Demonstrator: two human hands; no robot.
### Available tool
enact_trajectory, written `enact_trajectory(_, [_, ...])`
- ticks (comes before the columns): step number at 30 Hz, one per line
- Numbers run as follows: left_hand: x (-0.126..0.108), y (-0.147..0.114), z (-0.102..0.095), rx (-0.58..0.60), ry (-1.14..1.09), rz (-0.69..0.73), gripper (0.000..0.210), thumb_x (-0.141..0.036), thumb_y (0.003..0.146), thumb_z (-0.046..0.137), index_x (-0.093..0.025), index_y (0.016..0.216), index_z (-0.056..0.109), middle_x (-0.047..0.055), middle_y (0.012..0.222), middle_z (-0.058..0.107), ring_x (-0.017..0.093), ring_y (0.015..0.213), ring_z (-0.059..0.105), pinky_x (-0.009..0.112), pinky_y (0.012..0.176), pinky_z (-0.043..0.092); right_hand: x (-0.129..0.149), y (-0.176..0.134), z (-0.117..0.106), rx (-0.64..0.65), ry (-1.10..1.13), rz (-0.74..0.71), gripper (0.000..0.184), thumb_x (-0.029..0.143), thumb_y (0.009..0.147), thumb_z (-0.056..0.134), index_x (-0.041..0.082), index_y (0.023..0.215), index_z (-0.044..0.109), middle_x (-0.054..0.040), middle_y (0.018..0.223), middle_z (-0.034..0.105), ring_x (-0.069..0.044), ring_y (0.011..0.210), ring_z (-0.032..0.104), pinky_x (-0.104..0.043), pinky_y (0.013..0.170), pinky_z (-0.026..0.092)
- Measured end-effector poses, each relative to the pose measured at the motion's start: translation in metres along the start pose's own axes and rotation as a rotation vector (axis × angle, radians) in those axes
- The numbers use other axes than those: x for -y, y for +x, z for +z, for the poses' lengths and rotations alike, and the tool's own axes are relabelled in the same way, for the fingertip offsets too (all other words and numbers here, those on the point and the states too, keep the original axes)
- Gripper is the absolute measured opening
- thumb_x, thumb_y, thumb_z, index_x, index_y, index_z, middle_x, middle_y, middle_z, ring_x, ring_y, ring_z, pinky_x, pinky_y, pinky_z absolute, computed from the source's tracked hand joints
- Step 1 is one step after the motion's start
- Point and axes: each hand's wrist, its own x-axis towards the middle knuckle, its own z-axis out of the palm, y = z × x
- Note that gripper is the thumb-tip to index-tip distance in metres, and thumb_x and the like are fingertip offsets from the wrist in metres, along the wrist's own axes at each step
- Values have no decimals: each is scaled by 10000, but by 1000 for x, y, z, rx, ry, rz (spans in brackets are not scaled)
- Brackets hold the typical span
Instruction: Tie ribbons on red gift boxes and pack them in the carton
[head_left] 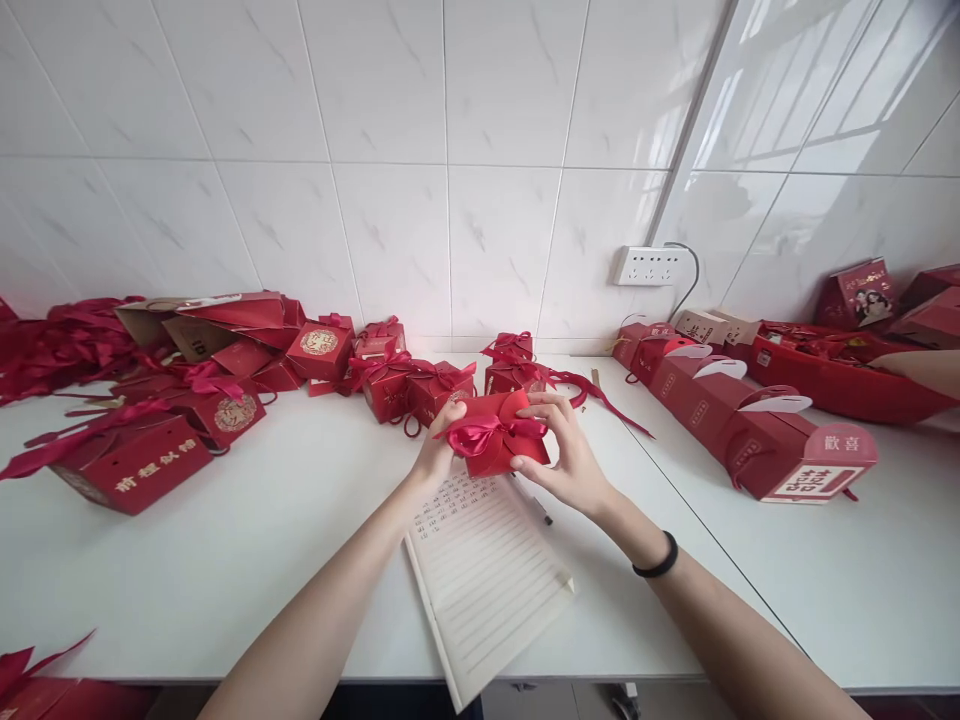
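Observation:
Between my two hands is a small red gift box with a pink-red satin ribbon bow across its top. My left hand grips its left side, thumb near the top edge. Around the right side close the fingers of my right hand, with the thumb at the lower front corner. The box is held above a lined notebook with handwriting on its upper lines. A pen lies by the notebook's right edge, partly hidden. Just behind stand several ribboned red boxes.
On the left are more red boxes and a heap of ribbons. A row of handled red boxes lines the right. Beyond it, another person's arm reaches over a red bag. A power strip is on the tiled wall.

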Motion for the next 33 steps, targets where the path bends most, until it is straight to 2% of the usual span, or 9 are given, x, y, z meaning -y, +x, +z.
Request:
enact_trajectory(4, [-3, -4, 5, 42, 149, 9, 374, -487, 716, 577, -172, 917, 563, 31, 815, 607, 191, 780, 580, 320, 713, 455, 7, -2, 3, -28, -114, -30, 344, 507, 802, 640, 220, 979, 573, -118, 1238, 408, -291, 1199, 388, -477, 958, 407])
enact_trajectory(8, [-3, -7, 3, 142, 252, 30, 468, -491, 698, 585, -165, 1031, 547, 64, 972, 604, 222, 904, 572, 345, 789, 438, 9, -1, 4, 3, -53, 4, 230, 439, 855, 591, 213, 863, 634, -100, 1279, 422, -272, 1221, 392, -453, 991, 378])
enact_trajectory(13, [0, -7, 0, 244, 241, -40, 525, -523, 742, 524, -182, 1138, 472, 69, 1028, 603, 233, 934, 590, 334, 755, 467, 6, 4, 1, -123, 172, 282, 288, 458, 844, 557, 198, 748, 634, -71, 1129, 557, -239, 1099, 499, -382, 956, 401])
enact_trajectory(18, [3, -7, 2, 195, 213, -9, 576, -511, 752, 539, -190, 1217, 429, 91, 1143, 579, 247, 1039, 573, 347, 847, 464, 1, 8, -2, -181, 379, 515, 352, 526, 756, 615, 185, 838, 644, -47, 921, 610, -211, 887, 575, -322, 796, 487])
enact_trajectory(23, [-1, -10, 4, 51, 278, 99, 488, -453, 736, 568, -209, 1147, 469, 91, 1246, 506, 260, 1174, 476, 339, 884, 438, 0, 9, -3, -195, 467, 585, 404, 554, 720, 653, 167, 832, 632, -34, 802, 595, -169, 734, 573, -256, 649, 493])
enact_trajectory(26, [-8, -11, 1, -29, 386, 227, 295, -449, 724, 537, -206, 887, 498, 57, 1013, 552, 214, 968, 536, 305, 764, 450, 0, 9, -3, -194, 477, 583, 404, 557, 719, 663, 163, 794, 618, -31, 800, 591, -153, 700, 566, -242, 623, 488])
enact_trajectory(29, [-16, -14, -4, 86, 487, 286, 297, -473, 740, 471, -217, 612, 394, -4, 632, 451, 158, 633, 459, 296, 634, 413, 0, 9, -3, -197, 454, 606, 423, 579, 715, 657, 162, 759, 597, -27, 753, 581, -147, 643, 552, -246, 588, 485])
enact_trajectory(31, [-19, -15, -5, 193, 530, 302, 299, -468, 727, 483, -220, 582, 399, -7, 590, 438, 163, 622, 445, 305, 648, 413, -1, 9, -4, -201, 430, 611, 435, 594, 713, 650, 165, 765, 594, -30, 750, 585, -153, 645, 554, -249, 588, 486])
enact_trajectory(33, [-17, -15, -5, 184, 566, 349, 242, -446, 697, 519, -219, 642, 455, 15, 689, 510, 185, 717, 493, 321, 728, 434, -2, 9, -4, -208, 411, 606, 448, 606, 709, 647, 164, 761, 595, -34, 760, 594, -160, 667, 560, -246, 593, 484])
